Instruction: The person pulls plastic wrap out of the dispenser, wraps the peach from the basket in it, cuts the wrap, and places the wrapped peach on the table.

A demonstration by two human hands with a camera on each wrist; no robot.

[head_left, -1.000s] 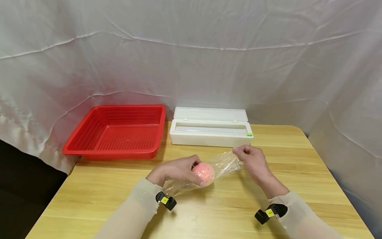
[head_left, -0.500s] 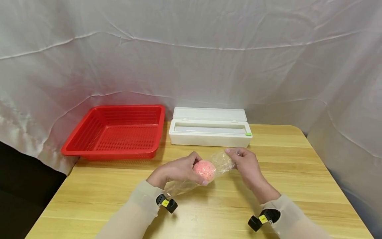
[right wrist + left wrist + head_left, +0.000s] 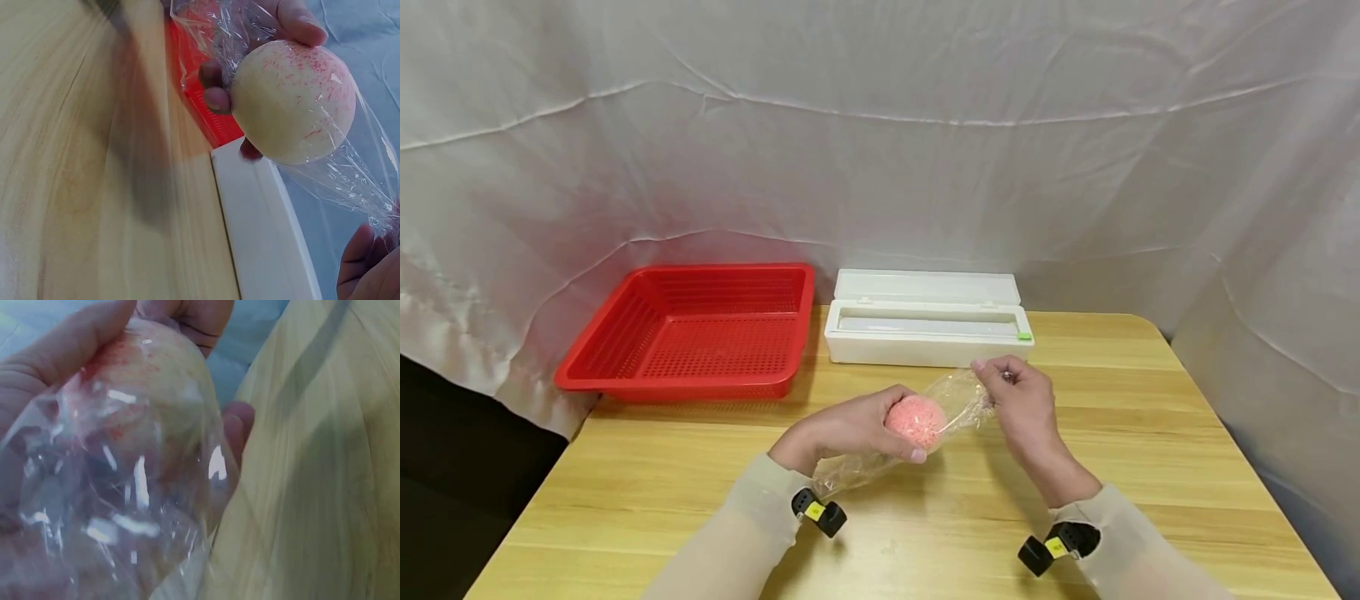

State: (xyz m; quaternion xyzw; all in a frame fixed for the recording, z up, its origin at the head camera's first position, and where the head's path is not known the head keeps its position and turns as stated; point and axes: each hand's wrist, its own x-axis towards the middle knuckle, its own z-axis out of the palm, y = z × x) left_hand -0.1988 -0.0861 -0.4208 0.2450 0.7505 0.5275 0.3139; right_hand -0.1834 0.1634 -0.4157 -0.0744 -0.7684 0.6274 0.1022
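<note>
A round pink-and-cream fruit that looks like a peach (image 3: 917, 419) sits wrapped in clear plastic film (image 3: 961, 398), held above the table. My left hand (image 3: 853, 425) grips the peach from its left side, thumb in front and fingers behind. Pinched in my right hand (image 3: 1024, 404) is the bunched film end to the right of the fruit. In the right wrist view the peach (image 3: 294, 103) shows its pale side, the film gathering toward the right fingers. Loose film (image 3: 125, 525) hangs beyond the peach (image 3: 156, 369) in the left wrist view, under the left wrist.
At the back left of the wooden table (image 3: 925, 542) stands a red plastic basket (image 3: 722, 387). A white film dispenser box (image 3: 925, 352) with its lid raised lies behind my hands. Light grey cloth (image 3: 880, 167) hangs around the back and sides.
My right hand has moved left, closer to the peach, and then slightly up, so the film between them is shorter and more bunched. The left hand and peach have risen slightly.
</note>
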